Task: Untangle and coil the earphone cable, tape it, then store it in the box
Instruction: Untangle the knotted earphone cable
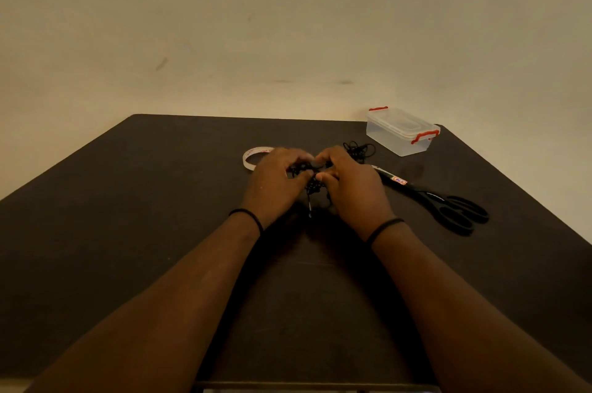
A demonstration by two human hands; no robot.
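A tangled black earphone cable [312, 182] is held above the dark table between both hands. My left hand [275, 182] pinches its left side and my right hand [349, 181] pinches its right side, fingertips nearly meeting. A short end of cable hangs down between the wrists. Another tangle of black cable [360, 149] lies on the table just beyond my right hand. A clear plastic box [400, 133] with red clips and its lid on stands at the far right. A roll of white tape [253, 157] lies beyond my left hand, partly hidden by it.
Black-handled scissors [448, 203] lie to the right of my right hand, blades pointing toward the cable. The dark table [144, 200] ends at a pale wall behind; its right edge runs close past the box and scissors.
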